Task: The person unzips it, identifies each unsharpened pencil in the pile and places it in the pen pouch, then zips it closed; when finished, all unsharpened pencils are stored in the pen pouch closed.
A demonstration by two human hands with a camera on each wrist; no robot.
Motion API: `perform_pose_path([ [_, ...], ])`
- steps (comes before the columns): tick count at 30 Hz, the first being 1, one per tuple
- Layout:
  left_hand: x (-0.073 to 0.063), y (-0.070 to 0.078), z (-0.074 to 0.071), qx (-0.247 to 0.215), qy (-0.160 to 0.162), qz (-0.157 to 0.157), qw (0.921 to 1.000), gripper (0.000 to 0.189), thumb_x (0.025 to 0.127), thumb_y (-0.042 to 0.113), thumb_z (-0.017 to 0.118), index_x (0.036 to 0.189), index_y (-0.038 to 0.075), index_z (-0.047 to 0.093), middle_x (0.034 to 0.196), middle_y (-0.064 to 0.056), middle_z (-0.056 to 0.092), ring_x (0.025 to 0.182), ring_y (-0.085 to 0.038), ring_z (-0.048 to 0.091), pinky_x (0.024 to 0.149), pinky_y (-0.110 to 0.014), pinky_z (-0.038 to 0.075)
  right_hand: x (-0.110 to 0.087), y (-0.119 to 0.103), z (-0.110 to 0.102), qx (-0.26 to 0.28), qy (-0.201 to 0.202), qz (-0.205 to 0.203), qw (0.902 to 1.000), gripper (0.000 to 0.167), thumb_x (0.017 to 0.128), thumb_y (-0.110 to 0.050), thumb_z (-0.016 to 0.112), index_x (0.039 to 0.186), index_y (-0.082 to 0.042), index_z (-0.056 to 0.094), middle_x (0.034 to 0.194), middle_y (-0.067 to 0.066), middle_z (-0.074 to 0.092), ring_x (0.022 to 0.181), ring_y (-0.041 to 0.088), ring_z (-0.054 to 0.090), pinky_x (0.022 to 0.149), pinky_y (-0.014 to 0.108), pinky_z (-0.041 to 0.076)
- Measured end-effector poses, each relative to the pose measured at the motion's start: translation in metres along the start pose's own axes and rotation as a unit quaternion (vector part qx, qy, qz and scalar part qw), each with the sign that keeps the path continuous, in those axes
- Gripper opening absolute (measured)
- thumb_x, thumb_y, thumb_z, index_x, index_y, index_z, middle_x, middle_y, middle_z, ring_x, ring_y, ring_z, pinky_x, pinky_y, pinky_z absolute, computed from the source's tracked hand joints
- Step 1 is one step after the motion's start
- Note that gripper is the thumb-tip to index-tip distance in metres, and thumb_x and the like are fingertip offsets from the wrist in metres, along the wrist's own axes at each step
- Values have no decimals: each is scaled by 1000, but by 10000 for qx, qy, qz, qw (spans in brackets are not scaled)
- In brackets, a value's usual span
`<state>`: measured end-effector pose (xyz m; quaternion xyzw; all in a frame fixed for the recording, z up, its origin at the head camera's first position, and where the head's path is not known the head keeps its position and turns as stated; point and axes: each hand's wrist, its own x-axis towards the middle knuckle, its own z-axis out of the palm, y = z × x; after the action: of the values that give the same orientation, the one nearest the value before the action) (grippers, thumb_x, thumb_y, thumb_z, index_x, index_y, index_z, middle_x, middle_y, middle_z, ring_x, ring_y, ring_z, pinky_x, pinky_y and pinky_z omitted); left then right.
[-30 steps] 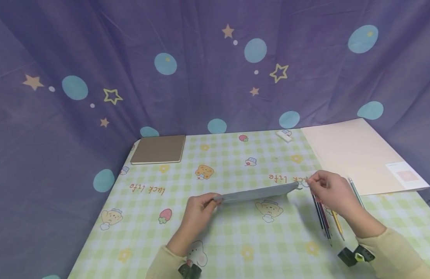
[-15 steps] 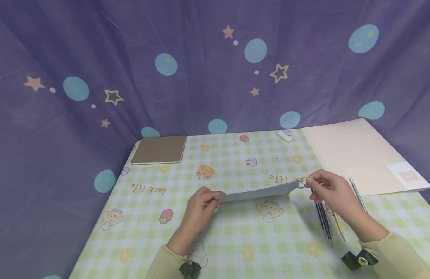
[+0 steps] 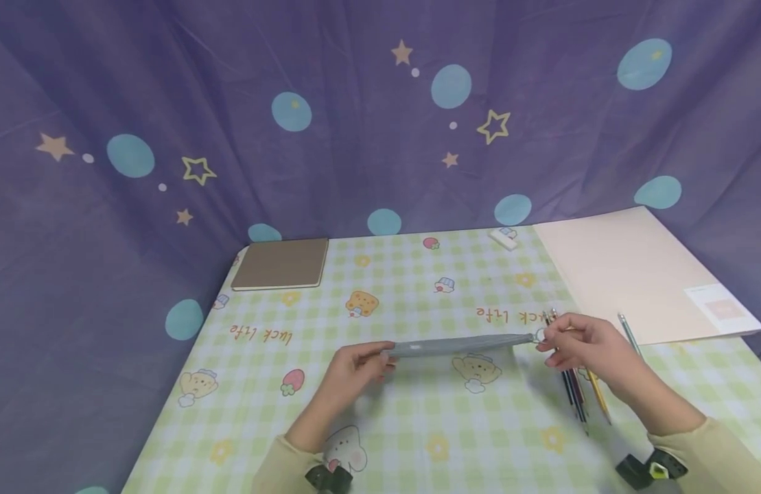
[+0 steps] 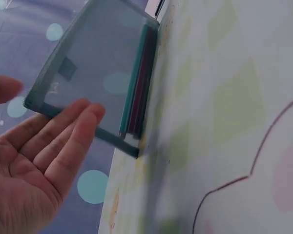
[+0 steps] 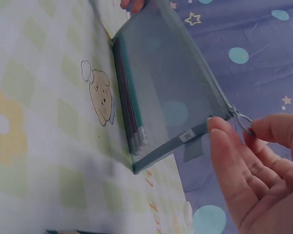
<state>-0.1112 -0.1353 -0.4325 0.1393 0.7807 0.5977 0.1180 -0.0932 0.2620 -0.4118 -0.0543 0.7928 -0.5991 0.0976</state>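
Observation:
A grey-blue mesh zip pouch (image 3: 463, 345) is held upright between my hands, top edge up. Through its mesh, pencils (image 5: 130, 97) with erasers show along the bottom. With thumb and finger, my right hand (image 3: 587, 346) pinches the ring-shaped zipper pull (image 5: 244, 123) at the pouch's right end. My left hand (image 3: 352, 374) is at the opposite end. In the left wrist view its fairly straight fingers (image 4: 73, 141) touch that end, while the thumb stands apart from the mesh. The zipper runs along the top edge and looks closed.
Loose pencils (image 3: 598, 398) lie beneath and beside my right hand, with a teal one (image 3: 630, 333) further right. A brown notebook (image 3: 281, 264) lies back left. At the back right are a white eraser (image 3: 504, 239) and a large pale sheet (image 3: 627, 274). A purple curtain (image 3: 355, 151) hangs behind.
The pouch's right end has come down slightly and toward me, so its top edge now faces the head view. My right hand has lowered with the zipper pull; my left hand's fingers have loosened.

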Motion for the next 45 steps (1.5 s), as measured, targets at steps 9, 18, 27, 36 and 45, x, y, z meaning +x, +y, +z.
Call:
perform_pose_path([
  [9,2,-1,3,-931,368,-740,9922,38,96,18,64,122,-9,61,104,-24,69,87,-28,71,73,-35,56,-2,6,0,327,-956,372,9942,23,101,-19,54,104,4,54,102,14,70,84,26,69,74,42,56],
  [18,-1,-6,8,-1443,622,-1084,9816,35,92,7,66,121,-12,60,101,-24,70,81,-21,72,70,-27,56,-4,16,5,642,-1601,579,9833,26,104,-20,48,102,4,57,105,21,68,86,30,70,74,44,56],
  [27,-1,-23,9,-313,181,-839,9958,34,90,4,68,122,-8,60,84,-19,72,75,-29,71,66,-30,56,0,22,21,167,-1141,806,9901,26,100,-18,56,100,8,58,92,18,71,80,26,69,67,39,56],
  [36,5,-22,18,2356,565,-724,9675,34,84,17,77,111,2,63,77,2,71,70,-12,63,69,-35,51,4,25,37,-1121,-506,948,9879,17,90,-15,67,96,-1,58,78,7,71,54,21,61,47,32,46],
  [45,11,-16,25,3247,643,-848,9398,26,80,20,80,94,4,65,67,5,61,64,-10,54,62,-29,47,13,32,43,-1509,-366,896,9838,15,90,-9,64,99,0,57,76,3,67,53,18,53,49,29,41],
])
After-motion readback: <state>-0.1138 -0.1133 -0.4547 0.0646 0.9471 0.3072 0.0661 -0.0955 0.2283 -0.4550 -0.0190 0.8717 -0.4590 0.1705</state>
